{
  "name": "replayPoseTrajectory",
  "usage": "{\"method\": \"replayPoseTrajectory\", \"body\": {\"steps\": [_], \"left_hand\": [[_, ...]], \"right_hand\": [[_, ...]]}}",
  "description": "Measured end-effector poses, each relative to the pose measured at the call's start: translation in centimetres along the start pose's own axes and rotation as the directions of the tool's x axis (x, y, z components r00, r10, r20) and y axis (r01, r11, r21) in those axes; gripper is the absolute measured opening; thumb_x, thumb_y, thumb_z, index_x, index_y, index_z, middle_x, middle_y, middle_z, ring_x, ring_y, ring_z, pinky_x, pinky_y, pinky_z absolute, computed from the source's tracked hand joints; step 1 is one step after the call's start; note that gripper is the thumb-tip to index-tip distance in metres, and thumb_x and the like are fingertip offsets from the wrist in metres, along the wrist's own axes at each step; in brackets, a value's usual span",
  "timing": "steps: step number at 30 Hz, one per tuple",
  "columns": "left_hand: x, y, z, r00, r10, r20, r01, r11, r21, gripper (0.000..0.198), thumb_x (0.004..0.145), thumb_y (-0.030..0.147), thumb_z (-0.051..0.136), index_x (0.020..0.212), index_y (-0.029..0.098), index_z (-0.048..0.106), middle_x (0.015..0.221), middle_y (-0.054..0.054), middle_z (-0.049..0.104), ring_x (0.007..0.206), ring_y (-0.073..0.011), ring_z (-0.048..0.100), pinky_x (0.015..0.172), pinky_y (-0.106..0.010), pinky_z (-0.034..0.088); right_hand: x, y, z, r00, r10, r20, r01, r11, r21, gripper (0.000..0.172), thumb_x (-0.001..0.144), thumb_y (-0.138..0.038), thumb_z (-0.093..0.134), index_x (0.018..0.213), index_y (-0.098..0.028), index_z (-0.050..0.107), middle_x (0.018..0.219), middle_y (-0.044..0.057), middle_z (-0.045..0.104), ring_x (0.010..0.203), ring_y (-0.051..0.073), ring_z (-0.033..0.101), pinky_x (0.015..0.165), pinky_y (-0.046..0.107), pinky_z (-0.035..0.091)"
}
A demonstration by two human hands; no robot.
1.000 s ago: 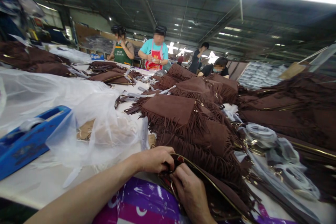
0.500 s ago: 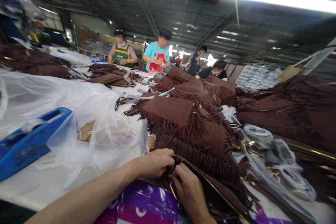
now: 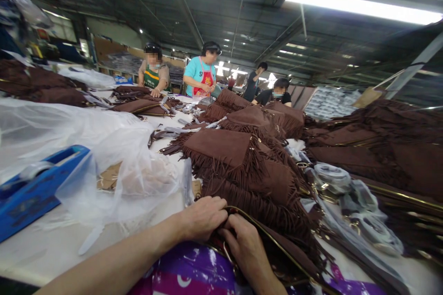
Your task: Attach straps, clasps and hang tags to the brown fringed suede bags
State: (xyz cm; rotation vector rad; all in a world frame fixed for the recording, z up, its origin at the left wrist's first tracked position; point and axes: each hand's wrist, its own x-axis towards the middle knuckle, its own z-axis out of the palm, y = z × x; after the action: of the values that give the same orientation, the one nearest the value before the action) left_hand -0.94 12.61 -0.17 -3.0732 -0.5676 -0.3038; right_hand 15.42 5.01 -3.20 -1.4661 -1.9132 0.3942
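Observation:
A dark brown suede bag (image 3: 294,258) with a gold zipper along its edge lies gaping in front of me at the bottom of the view. My left hand (image 3: 206,215) is closed at the far left end of its opening, knuckles up. Close beside it, my right hand (image 3: 244,245) has curled fingers at the same end, with the fingertips hidden in the dark opening. A metal clasp hangs near my right wrist. Underneath the bag is a shiny purple plastic package (image 3: 195,265). Whether a small part sits between my fingers is not visible.
Brown fringed bags (image 3: 218,147) are heaped ahead, with more brown bags (image 3: 398,161) at right. Plastic-wrapped straps (image 3: 370,230) lie beside them. A blue tape dispenser (image 3: 38,193) and white plastic sheeting (image 3: 104,133) cover the left. Several people work beyond the table.
My left hand has rolled slightly over the bag's edge, while my right hand stays almost in place. Across the table, the person in the green apron has lowered a hand to the bags.

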Motion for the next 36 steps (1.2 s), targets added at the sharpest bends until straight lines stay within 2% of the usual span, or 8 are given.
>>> {"method": "replayPoseTrajectory", "body": {"steps": [4,10,15,20,22,24,28,36], "left_hand": [[-0.2,0.1,-1.3,0.999,-0.005,-0.049,0.002,0.997,-0.079,0.009,0.087,0.016,0.053,0.096,0.016,0.056,0.112,-0.011,0.059,0.097,-0.0227,0.055,0.082,-0.033,0.047],[0.3,-0.1,-4.8,0.948,0.01,-0.32,-0.012,1.0,-0.004,0.016,0.09,0.009,0.046,0.101,0.016,0.056,0.127,-0.012,0.054,0.118,-0.0247,0.047,0.097,-0.037,0.042],[0.7,-2.0,-6.4,0.819,-0.155,-0.552,0.201,0.979,0.023,0.018,0.092,0.01,0.04,0.093,0.017,0.055,0.128,-0.013,0.053,0.114,-0.0254,0.049,0.096,-0.04,0.042],[1.9,-1.7,-6.3,0.771,-0.284,-0.569,0.17,0.954,-0.246,0.011,0.086,0.013,0.043,0.082,0.019,0.05,0.12,-0.011,0.057,0.101,-0.0234,0.056,0.087,-0.037,0.046],[2.6,-1.0,-5.7,0.711,-0.46,-0.532,0.129,0.829,-0.545,0.01,0.086,0.017,0.042,0.079,0.02,0.049,0.103,-0.008,0.061,0.084,-0.0186,0.058,0.076,-0.032,0.047],[3.0,-0.6,-5.0,0.687,-0.642,-0.34,0.068,0.522,-0.85,0.008,0.087,0.025,0.043,0.084,0.02,0.049,0.073,-0.001,0.058,0.058,-0.0126,0.051,0.055,-0.024,0.042],[3.1,-0.2,-4.4,0.749,-0.66,0.058,0.039,-0.043,-0.998,0.033,0.077,0.044,0.06,0.093,0.019,0.048,0.047,0.009,0.048,0.035,-0.0052,0.025,0.038,-0.018,0.016],[3.1,0.4,-4.1,0.793,-0.573,0.207,0.066,-0.256,-0.964,0.039,0.064,0.047,0.073,0.075,0.015,0.055,0.048,0.006,0.051,0.034,-0.0031,0.029,0.035,-0.018,0.013]], "right_hand": [[0.9,-2.2,-3.5,0.985,0.151,0.083,-0.169,0.939,0.298,0.018,0.086,-0.032,0.054,0.074,-0.019,0.06,0.064,-0.002,0.056,0.062,0.016,0.053,0.06,0.026,0.04],[4.5,-4.4,-8.1,0.945,0.281,0.167,-0.322,0.706,0.631,0.037,0.08,-0.052,0.066,0.09,-0.016,0.062,0.062,-0.004,0.056,0.042,0.006,0.027,0.04,0.021,0.013],[7.0,-4.6,-7.6,0.959,0.239,0.152,-0.28,0.713,0.643,0.04,0.076,-0.053,0.069,0.09,-0.015,0.065,0.063,-0.003,0.056,0.046,0.007,0.035,0.043,0.02,0.019],[8.0,-4.7,-6.2,0.984,0.116,0.132,-0.17,0.811,0.56,0.023,0.079,-0.04,0.064,0.074,-0.017,0.063,0.059,-0.005,0.048,0.053,0.011,0.038,0.05,0.022,0.028],[8.3,-4.3,-6.1,0.989,0.128,0.078,-0.15,0.819,0.554,0.025,0.078,-0.04,0.064,0.067,-0.019,0.06,0.057,-0.006,0.044,0.052,0.012,0.038,0.049,0.023,0.028],[8.7,-3.8,-6.1,0.989,0.141,0.043,-0.141,0.815,0.562,0.027,0.078,-0.041,0.064,0.064,-0.019,0.058,0.057,-0.006,0.046,0.054,0.012,0.039,0.051,0.024,0.03],[9.1,-3.1,-6.1,0.993,0.109,-0.056,-0.067,0.867,0.494,0.024,0.077,-0.036,0.063,0.06,-0.02,0.056,0.059,-0.005,0.049,0.058,0.015,0.044,0.055,0.026,0.034],[9.7,-3.6,-5.9,0.977,-0.113,-0.183,0.167,0.934,0.316,0.019,0.08,-0.026,0.056,0.062,-0.021,0.057,0.073,0.0,0.054,0.07,0.018,0.055,0.064,0.028,0.042]]}}
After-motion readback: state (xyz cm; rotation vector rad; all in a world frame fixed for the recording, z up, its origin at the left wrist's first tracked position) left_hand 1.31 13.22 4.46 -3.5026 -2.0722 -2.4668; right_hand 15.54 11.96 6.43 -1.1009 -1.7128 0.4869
